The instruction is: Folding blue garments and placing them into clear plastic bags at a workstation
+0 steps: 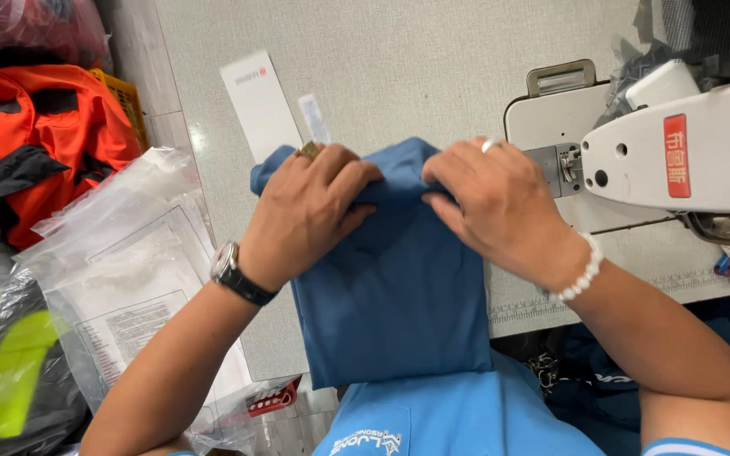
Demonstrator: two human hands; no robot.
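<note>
- Two hands of mine are on one blue folded garment, seen from the head camera looking straight down.
- My left hand lies on the garment's upper left part, fingers curled and bunched, the tips pinching a fold of the blue cloth near its top edge. A gold ring sits on one finger and a dark wristwatch is on that wrist.
- My right hand rests on the upper right part, fingers bent inward and pinching the same top fold; its fingertips nearly meet those of the left hand at the middle. A plain ring is on one finger and a white bead bracelet circles the wrist.
- The garment lies flat on the grey worktable, its lower edge hanging over the table's near edge toward my body, its top edge just below a narrow white label.
- A white paper strip lies on the table just left of that label.
- A white sewing machine stands to the right, its head close beside my right hand but apart from it.
- Clear plastic bags with printed sheets are piled to the left of my left forearm.
- Orange clothing lies farther left, at the frame's upper corner.
</note>
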